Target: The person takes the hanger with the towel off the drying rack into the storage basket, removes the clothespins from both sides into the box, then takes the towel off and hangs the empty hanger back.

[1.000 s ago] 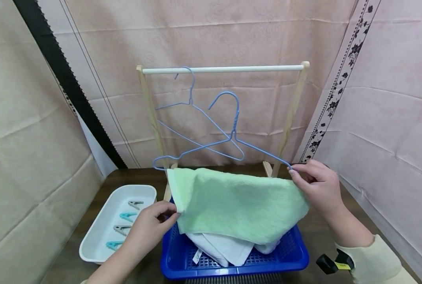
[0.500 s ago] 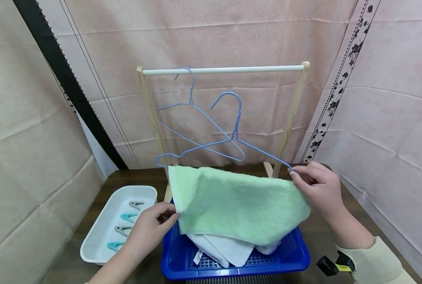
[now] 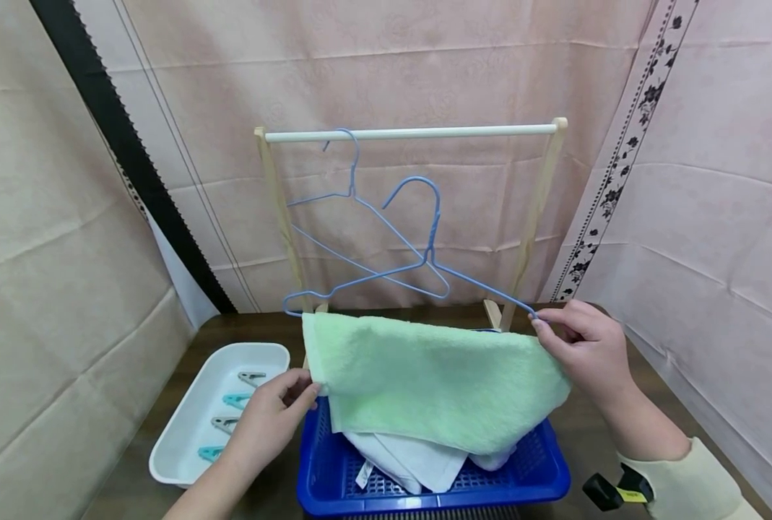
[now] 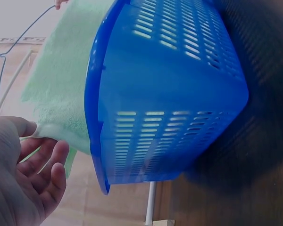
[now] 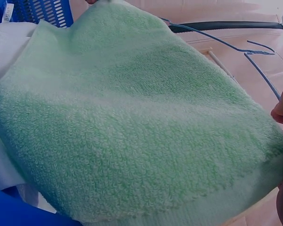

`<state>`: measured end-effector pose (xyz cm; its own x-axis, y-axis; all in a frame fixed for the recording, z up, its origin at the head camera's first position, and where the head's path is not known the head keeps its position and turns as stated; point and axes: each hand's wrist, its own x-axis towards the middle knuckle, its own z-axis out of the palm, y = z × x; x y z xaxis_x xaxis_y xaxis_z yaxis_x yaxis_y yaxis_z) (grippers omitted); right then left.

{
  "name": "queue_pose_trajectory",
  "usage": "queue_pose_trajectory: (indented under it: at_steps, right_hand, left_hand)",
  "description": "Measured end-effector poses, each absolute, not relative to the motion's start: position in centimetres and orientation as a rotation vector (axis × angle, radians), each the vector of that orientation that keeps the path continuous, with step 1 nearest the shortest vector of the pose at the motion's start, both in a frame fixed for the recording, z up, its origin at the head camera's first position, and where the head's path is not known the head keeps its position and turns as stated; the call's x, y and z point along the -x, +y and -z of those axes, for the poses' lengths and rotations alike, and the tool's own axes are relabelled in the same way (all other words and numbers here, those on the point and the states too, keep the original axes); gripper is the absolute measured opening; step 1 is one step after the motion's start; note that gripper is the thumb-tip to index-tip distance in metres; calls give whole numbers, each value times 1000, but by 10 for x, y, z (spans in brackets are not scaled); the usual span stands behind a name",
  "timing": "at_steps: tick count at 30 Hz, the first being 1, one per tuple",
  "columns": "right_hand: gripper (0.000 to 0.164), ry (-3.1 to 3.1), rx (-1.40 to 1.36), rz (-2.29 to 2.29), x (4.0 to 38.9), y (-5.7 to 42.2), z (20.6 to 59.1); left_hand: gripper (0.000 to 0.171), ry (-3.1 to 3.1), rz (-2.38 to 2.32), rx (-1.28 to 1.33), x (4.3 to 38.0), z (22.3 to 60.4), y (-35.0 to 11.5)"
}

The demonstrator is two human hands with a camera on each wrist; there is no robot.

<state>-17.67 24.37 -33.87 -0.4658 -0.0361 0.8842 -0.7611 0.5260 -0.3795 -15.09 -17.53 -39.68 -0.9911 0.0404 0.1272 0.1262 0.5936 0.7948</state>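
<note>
A blue wire hanger (image 3: 435,224) stands tilted in the middle of the head view, its hook free. Over its lower part hangs a light green towel (image 3: 437,383), which hides the bottom bar. My right hand (image 3: 590,350) pinches the hanger's right end between thumb and fingers, beside the towel's upper right edge. At the towel's left edge my left hand (image 3: 270,415) pinches the hem, thumb on top and index finger behind, as the left wrist view shows on the towel (image 4: 61,70). Beneath lies a blue basket (image 3: 437,503) with white cloth (image 3: 418,462) in it.
Behind stands a rack with a white rail (image 3: 450,133); a second blue hanger (image 3: 354,166) hangs at its left. A white tray (image 3: 165,455) with several clothespins (image 3: 236,401) sits left of the basket. Fabric walls (image 3: 704,253) enclose the table.
My left hand has shifted slightly left, drawing the towel's left edge outward with it. My right hand keeps its pinch on the hanger's end. The whole head view has moved slightly.
</note>
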Motion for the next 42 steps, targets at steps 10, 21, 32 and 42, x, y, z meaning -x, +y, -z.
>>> queue_pose_trajectory:
  at_steps: [10, 21, 32, 42]
  right_hand:
    - [17, -1841, -686, -1024, 166, 234, 328]
    - [17, -1839, -695, -1016, 166, 233, 328]
    - [17, -1834, -708, -1000, 167, 234, 330]
    - [17, -1839, -708, -1005, 167, 233, 330]
  left_hand:
    - [22, -2698, 1333, 141, 158, 390, -183]
    - [33, -2646, 1374, 103, 165, 376, -193]
    - [34, -2628, 1453, 84, 170, 366, -191]
    - [33, -2603, 1502, 66, 171, 363, -187]
